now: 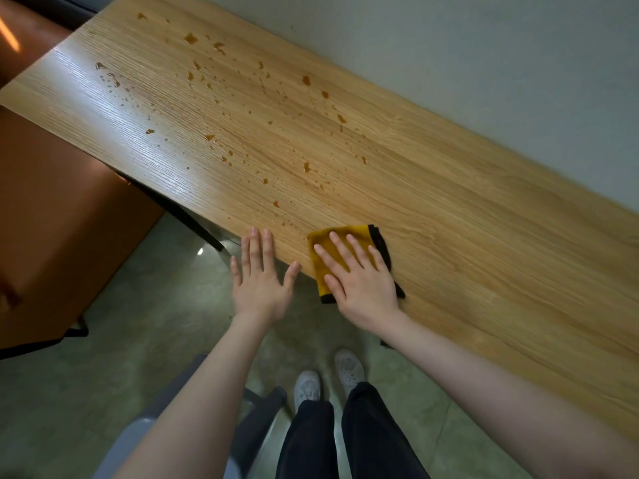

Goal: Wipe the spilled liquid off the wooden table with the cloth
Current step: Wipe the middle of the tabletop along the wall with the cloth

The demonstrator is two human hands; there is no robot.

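Note:
A long wooden table (449, 209) runs diagonally along a wall. Brown drops of spilled liquid (242, 108) are scattered over its left and middle part. A folded yellow cloth with a black edge (323, 271) lies flat near the table's front edge. My right hand (359, 278) presses flat on the cloth, fingers spread, covering most of it. My left hand (259, 274) lies flat with its fingers apart on the table's front edge just left of the cloth, holding nothing. The nearest drops are a little beyond the cloth.
An orange-brown cabinet (62, 236) stands to the left of the table. A grey chair (249, 420) sits by my legs on the greenish floor. The pale wall (484, 57) borders the table's far side.

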